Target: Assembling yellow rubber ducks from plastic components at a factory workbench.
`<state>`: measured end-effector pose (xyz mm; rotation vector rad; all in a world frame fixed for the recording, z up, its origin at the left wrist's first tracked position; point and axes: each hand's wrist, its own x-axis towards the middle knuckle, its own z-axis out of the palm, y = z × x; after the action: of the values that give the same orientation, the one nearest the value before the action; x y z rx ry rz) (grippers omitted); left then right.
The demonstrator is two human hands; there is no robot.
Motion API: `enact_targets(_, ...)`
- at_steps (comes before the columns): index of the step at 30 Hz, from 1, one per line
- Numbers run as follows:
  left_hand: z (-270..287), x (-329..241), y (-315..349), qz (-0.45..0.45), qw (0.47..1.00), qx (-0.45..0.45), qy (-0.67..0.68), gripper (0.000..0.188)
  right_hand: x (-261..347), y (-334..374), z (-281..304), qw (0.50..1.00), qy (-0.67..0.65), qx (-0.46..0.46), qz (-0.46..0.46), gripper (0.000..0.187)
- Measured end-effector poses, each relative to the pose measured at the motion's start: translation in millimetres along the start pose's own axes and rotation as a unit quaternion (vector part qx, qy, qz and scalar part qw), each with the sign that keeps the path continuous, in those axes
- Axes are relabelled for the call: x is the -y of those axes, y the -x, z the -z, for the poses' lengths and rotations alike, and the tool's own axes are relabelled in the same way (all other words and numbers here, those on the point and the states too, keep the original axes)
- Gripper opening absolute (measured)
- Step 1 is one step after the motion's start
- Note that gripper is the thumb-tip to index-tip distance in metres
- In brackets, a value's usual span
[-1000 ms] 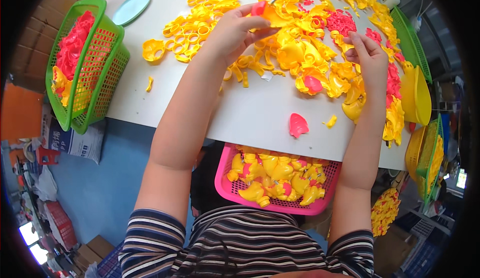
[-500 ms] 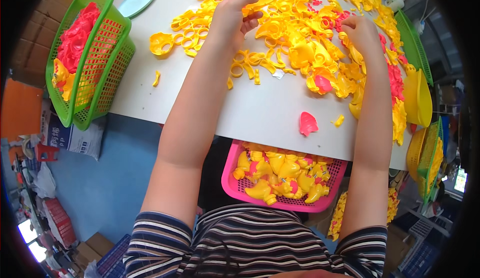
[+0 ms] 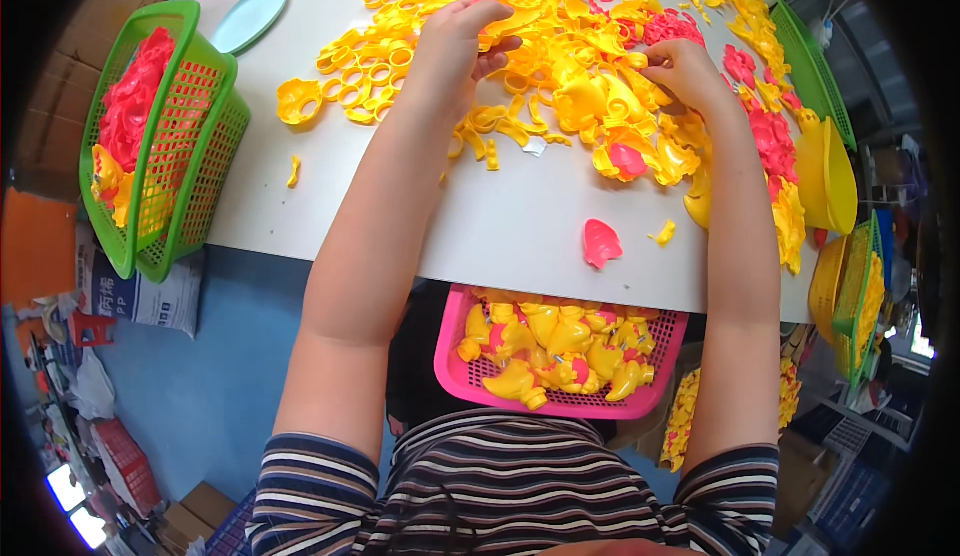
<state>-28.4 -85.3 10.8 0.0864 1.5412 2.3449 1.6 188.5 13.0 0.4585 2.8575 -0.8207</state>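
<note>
A big heap of yellow plastic parts (image 3: 590, 86) with some pink ones covers the far side of the white table (image 3: 520, 226). My left hand (image 3: 455, 41) reaches into the heap's left edge, fingers closed around a curved yellow part (image 3: 512, 22). My right hand (image 3: 688, 71) lies on the heap further right, its fingers curled down among the yellow pieces and hidden there. Loose yellow rings (image 3: 370, 56) lie to the left of my left hand. A pink basket (image 3: 452, 368) on my lap holds assembled yellow pieces.
Two stacked green baskets (image 3: 190, 146) with pink and yellow parts sit on the table's left corner, a pale teal lid (image 3: 250, 16) behind them. A single pink piece (image 3: 600, 241) lies near the front edge. A green tray (image 3: 810, 66) and yellow bowls (image 3: 830, 171) stand at right.
Both hands have reached farther across the table into the heap. My left hand has closed on a yellow part near the rings; my right hand left the near edge of the pile.
</note>
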Motion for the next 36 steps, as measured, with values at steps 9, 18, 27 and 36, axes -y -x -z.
enact_targets(9,-5.5,2.6,2.8,0.012,0.999,0.041,-0.021,0.035,-3.8,20.3,-2.1,0.996,-0.05,-0.061,0.043,0.019)
enact_targets(18,-11.7,9.7,2.2,-0.001,0.994,0.105,-0.032,0.048,-20.3,-8.3,8.7,0.998,-0.022,0.035,0.043,0.014)
enact_targets(27,-12.7,13.4,12.8,-0.055,0.974,0.199,-0.097,0.067,21.1,46.6,3.9,0.958,-0.259,-0.067,0.101,0.019)
enact_targets(36,-28.7,23.1,22.4,-0.093,0.976,0.181,-0.073,0.053,57.8,91.2,-29.7,0.859,-0.432,-0.205,0.185,0.018)
